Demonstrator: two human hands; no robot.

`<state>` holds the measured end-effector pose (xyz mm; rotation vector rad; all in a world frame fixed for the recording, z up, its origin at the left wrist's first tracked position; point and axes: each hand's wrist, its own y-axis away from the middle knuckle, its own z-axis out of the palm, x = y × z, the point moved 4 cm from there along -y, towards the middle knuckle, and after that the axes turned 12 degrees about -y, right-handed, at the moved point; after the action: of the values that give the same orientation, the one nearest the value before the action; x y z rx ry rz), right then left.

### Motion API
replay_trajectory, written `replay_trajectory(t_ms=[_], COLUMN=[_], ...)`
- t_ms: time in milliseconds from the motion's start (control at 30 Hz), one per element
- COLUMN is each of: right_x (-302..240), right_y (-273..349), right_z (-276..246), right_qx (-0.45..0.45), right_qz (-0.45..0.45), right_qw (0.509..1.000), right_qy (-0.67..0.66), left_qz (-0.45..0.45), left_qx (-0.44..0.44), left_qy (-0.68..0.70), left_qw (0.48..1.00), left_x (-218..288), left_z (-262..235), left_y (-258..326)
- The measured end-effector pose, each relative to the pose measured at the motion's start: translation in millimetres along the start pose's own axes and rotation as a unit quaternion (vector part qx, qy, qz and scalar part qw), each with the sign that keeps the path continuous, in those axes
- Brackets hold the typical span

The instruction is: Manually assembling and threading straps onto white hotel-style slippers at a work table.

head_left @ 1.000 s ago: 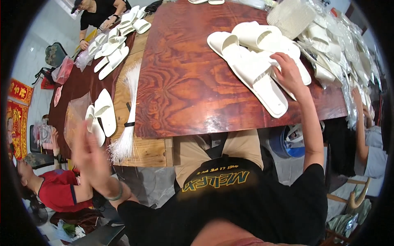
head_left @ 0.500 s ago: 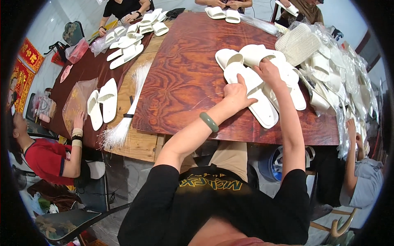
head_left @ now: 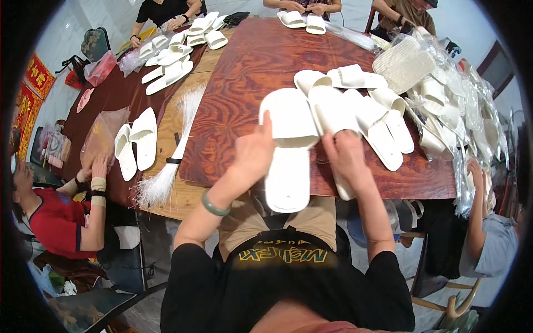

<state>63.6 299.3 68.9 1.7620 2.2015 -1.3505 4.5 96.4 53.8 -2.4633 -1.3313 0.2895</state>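
My left hand grips a white open-toe slipper by the left side of its strap, thumb or finger along the edge. That slipper is lifted, its heel hanging past the table's near edge. My right hand is closed on a second white slipper, fingers at the opening under its strap; its heel also reaches the near edge. The two slippers are side by side. Just beyond and to the right, more white slippers lie overlapping on the reddish-brown wooden table.
Plastic-wrapped slippers are heaped at the right, beside a textured pale sole sheet. A bundle of white ties lies to the left, near a slipper pair. Below the edge stands a blue bucket. Several people work around the tables.
Both hands have drawn back toward me, each with a slipper lifted out of the group. The left hand has moved left. The co-worker at left now has both hands on the plastic bag.
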Motion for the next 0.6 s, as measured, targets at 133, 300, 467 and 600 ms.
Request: replay_trajectory(t_ms=[133, 300, 467, 600], right_x=[-19.3, -20.9, -24.2, -56.3], right_y=[-5.0, -20.1, -15.0, -27.0], right_z=[68.3, 102.1, 63.8, 42.5], right_qx=[-0.081, -0.093, -0.237, -0.170], right_qz=[0.049, 0.042, 0.056, -0.044], right_qw=[0.995, 0.995, 0.969, 0.978], right_qy=[-0.034, 0.011, 0.043, -0.110], left_qz=[-0.053, -0.084, -0.118, -0.157], left_qx=[0.007, -0.070, -0.086, -0.112], left_qy=[0.005, 0.010, 0.109, 0.117], left_qw=[0.999, 0.994, 0.983, 0.974], left_x=[-58.0, -78.6, -72.6, -69.1], left_z=[0.4, 42.8, 37.0, -17.4], left_y=[5.2, 11.8, 13.7, 24.7])
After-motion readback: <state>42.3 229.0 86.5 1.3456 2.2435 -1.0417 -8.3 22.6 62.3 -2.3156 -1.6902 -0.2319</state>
